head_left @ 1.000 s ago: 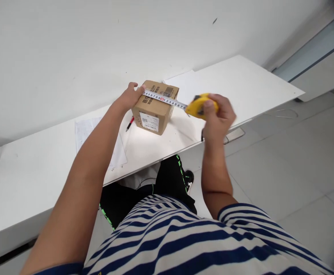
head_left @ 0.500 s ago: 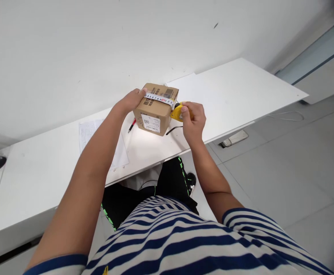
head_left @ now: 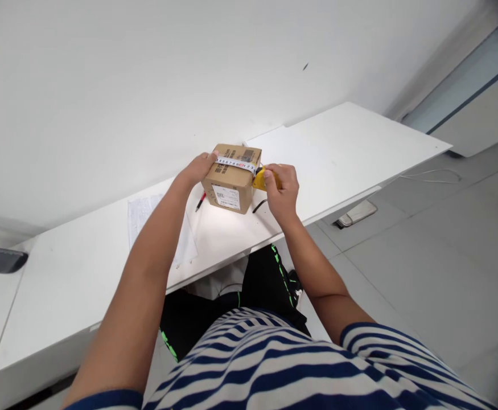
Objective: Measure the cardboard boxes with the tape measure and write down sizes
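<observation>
A small cardboard box [head_left: 231, 183] with dark print on top and a white label on its front rests on the table. Across its top lies the white numbered blade [head_left: 235, 164] of a tape measure. At the box's upper left edge, my left hand [head_left: 200, 169] pinches the blade's end with the thumb on top; its other fingers are mostly hidden. My right hand [head_left: 283, 191] is closed around the yellow tape measure [head_left: 266, 180] against the box's right edge.
A red and black pen [head_left: 200, 201] lies left of the box, near written paper sheets [head_left: 143, 215]. A thin dark curved piece [head_left: 259, 205] is by the box's right corner. The white table [head_left: 338, 151] meets the wall behind. A dark object [head_left: 1, 259] sits far left.
My view has shifted, so the table and box sit lower in the picture. Both hands keep their hold, and the blade still crosses the box top.
</observation>
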